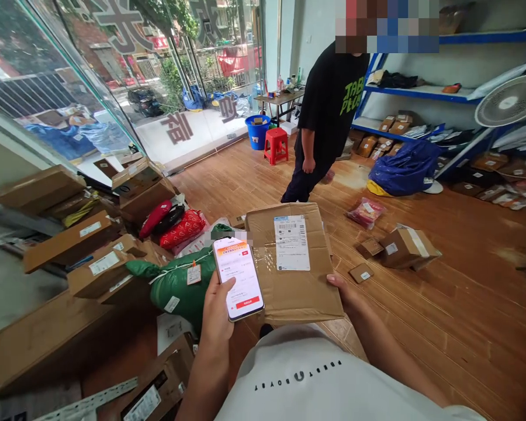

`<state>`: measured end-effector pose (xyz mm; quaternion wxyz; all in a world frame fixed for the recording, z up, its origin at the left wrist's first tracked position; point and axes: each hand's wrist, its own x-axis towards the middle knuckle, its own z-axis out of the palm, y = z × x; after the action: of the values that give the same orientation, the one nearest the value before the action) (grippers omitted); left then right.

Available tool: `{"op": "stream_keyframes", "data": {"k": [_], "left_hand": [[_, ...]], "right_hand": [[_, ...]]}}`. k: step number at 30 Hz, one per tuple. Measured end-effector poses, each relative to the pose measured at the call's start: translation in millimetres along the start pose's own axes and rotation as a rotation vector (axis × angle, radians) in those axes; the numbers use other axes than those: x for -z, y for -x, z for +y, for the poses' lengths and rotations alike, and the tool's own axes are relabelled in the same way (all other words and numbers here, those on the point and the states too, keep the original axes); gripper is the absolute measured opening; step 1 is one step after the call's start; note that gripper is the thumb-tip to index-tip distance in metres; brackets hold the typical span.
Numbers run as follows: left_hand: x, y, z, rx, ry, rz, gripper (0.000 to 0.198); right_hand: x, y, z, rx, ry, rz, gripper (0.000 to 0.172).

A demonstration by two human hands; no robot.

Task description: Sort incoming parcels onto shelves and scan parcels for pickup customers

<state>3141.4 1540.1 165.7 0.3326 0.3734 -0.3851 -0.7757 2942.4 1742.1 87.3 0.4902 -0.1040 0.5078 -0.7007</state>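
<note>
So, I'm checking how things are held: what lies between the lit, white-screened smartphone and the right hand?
In the head view, a rectangular brown cardboard box with a white paper label fills that stretch; the right hand holds its edge.

Looks fwd & down from head, nr L hand [218, 299] & R hand [344, 290], to far edge of floor [245, 184]

Label [291, 242] on the parcel [300, 295], its fine print [293, 255] illegibly small

In two bare hands [217, 307] [344, 291]: one slim lit smartphone [242, 279], one flat brown cardboard parcel [298, 295]. At twelve o'clock: one red plastic stool [276, 145], one round blue bucket [258, 137].
</note>
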Motion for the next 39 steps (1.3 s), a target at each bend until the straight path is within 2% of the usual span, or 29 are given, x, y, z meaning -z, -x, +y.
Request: {"op": "stream_keyframes", "data": {"k": [14,26,33,39], "left_hand": [[5.3,0.5,-3.1,0.007,0.031,0.004,0.059],[7.1,-1.3,-4.6,0.000,0.000,-0.020,0.063],[0.5,-2.1,-5.5,0.021,-0.040,0.016,0.068],[-1.3,-2.9,-5.7,0.025,-0.091,0.032,0.060]], "right_hand": [[2.0,-0.8,5.4,-0.010,0.005,0.006,0.088],[4.5,-2.2,6.8,0.012,0.000,-0.002,0.082],[4.3,-1.7,1.7,0.063,-0.018,-0.039,0.078],[5.9,-0.5,0.0,0.088,-0.048,-0.072,0.070]]}}
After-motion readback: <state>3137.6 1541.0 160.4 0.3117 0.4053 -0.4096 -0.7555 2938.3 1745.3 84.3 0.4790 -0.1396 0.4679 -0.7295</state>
